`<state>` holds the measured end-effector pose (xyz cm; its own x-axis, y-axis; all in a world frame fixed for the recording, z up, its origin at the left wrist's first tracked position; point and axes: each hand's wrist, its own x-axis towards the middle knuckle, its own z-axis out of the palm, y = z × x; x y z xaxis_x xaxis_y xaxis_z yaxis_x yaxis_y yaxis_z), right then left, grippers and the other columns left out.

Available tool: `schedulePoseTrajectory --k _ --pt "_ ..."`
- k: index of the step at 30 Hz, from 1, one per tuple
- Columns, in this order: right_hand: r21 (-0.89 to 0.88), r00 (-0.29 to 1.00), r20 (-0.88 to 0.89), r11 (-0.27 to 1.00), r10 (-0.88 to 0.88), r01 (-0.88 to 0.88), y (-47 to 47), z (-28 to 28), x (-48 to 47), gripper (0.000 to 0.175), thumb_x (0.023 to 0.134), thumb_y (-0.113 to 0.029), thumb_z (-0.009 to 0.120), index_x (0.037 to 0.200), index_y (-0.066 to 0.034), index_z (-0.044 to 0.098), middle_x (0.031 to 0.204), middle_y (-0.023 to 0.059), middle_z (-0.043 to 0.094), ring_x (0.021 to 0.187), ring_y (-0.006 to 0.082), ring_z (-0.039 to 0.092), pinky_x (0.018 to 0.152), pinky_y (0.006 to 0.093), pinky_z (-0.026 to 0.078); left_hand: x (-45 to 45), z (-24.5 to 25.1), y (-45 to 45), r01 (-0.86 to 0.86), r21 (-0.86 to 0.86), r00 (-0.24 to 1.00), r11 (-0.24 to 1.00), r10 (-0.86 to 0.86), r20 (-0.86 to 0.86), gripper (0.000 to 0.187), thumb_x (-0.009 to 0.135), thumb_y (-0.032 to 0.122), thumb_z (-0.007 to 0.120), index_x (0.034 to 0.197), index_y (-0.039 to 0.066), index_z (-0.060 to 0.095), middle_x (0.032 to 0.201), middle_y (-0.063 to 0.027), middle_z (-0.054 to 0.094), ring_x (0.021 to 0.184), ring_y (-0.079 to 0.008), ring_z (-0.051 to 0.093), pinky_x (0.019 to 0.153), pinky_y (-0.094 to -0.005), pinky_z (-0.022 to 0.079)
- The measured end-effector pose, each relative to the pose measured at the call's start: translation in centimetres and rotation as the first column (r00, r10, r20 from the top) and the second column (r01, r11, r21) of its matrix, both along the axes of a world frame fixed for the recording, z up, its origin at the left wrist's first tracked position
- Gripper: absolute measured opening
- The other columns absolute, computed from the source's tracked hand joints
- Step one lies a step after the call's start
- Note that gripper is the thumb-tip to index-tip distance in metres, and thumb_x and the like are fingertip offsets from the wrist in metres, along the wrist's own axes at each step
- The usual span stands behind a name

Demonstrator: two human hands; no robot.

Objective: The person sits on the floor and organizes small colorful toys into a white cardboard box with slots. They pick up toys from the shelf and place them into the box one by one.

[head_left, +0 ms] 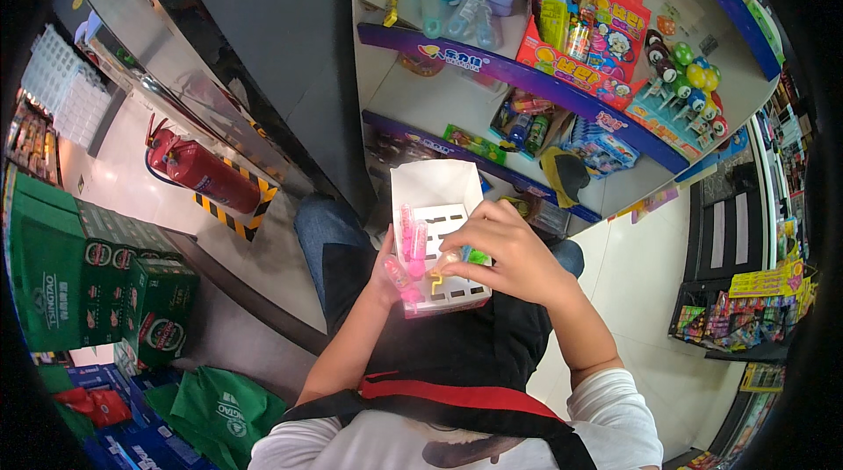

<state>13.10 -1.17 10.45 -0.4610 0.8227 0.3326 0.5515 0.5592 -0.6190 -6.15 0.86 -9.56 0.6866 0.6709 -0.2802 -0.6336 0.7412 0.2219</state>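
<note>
A white cardboard display box [436, 178] with a slotted insert rests over my lap, tilted towards me. My left hand [382, 277] grips the box's left side. Between the thumb and fingers of my right hand [510, 249] is a small clear-topped candy toy [450, 262] with a bent yellow end, held just above the slots. Several pink tube-shaped candy toys stand or lean along the left of the box, among them a pink tube [419, 241] and a tilted pink tube [396, 272]. A green piece [477, 256] shows partly behind my right fingers.
Ahead stands a shelf unit [454, 55] with toys and a red candy display box [593, 68]. A red fire extinguisher [211, 173] is on the floor at left, near green Tsingtao cartons [99, 272] and a green bag [227, 407]. Candy racks [737, 318] stand at right.
</note>
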Motion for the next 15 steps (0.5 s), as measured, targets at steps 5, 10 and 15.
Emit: schedulePoseTrajectory --k 5,10,15 --pt "-0.003 0.999 0.038 1.0 -0.011 0.011 -0.3 0.6 0.9 0.021 0.077 -0.022 0.079 0.093 -0.0112 0.072 0.079 0.0019 0.061 0.081 0.021 0.053 0.076 0.0335 0.041 0.1 0.3 0.2 -0.015 -0.067 0.999 0.998 0.017 0.03 0.069 0.1 0.058 0.031 0.15 0.012 0.035 0.149 -0.0171 0.043 0.133 -0.0355 0.046 0.112 -0.0517 0.034" --pt "0.021 0.995 0.095 0.999 0.024 -0.026 -1.0 1.0 0.8 0.02 0.076 -0.021 0.08 0.092 -0.011 0.072 0.08 -0.0001 0.064 0.081 0.0198 0.054 0.076 0.0332 0.041 0.3 1.2 -0.2 -0.001 0.055 0.997 0.998 0.006 -0.08 0.069 0.1 0.059 0.032 0.15 0.012 0.036 0.148 -0.016 0.044 0.133 -0.0353 0.046 0.112 -0.0505 0.034" --pt "0.022 0.988 0.14 0.998 0.062 -0.066 -1.7 1.6 0.5 0.02 0.075 -0.02 0.08 0.092 -0.0117 0.073 0.082 -0.002 0.066 0.082 0.0192 0.055 0.075 0.0326 0.041 0.5 2.5 -0.3 -0.029 -0.02 0.999 0.999 0.029 0.024 0.052 0.105 0.036 0.034 0.146 0.005 0.038 0.14 -0.0179 0.052 0.124 -0.0305 0.056 0.106 -0.0453 0.046"
